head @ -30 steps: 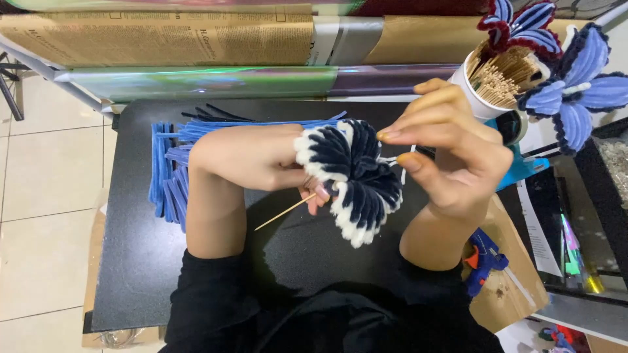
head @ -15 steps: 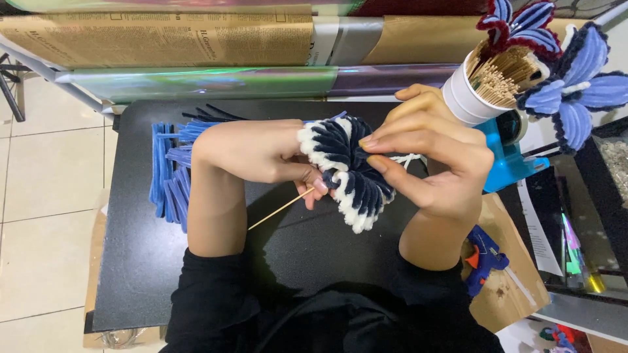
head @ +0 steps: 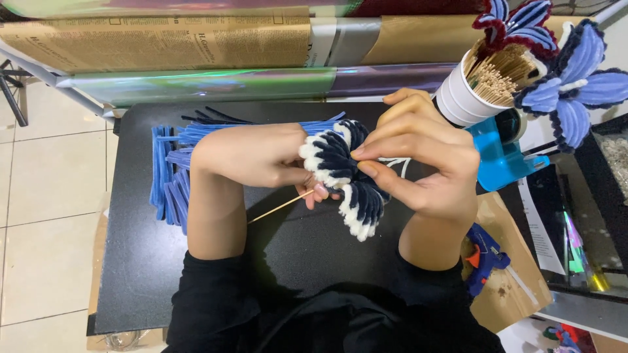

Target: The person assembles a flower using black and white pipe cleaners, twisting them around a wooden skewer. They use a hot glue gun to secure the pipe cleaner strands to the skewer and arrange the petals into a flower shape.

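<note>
A fuzzy flower [head: 347,176] of dark navy petals with white edges is held above a black table [head: 131,261]. My left hand [head: 255,155] grips it from the left, closed around its base, where a thin wooden stick [head: 278,207] pokes out toward me. My right hand [head: 418,160] pinches the flower's centre from the right with thumb and fingers. A white strand [head: 399,163] shows just behind my right fingers.
A pile of blue fuzzy wires [head: 171,173] lies at the table's left. A white cup of wooden sticks [head: 481,88] and finished blue flowers [head: 569,85] stand at the back right, beside a blue tape dispenser [head: 500,157]. A blue glue gun [head: 483,256] rests on cardboard.
My right hand has come down and left onto the flower's centre, closing its pinch there. The flower and left hand have barely shifted.
</note>
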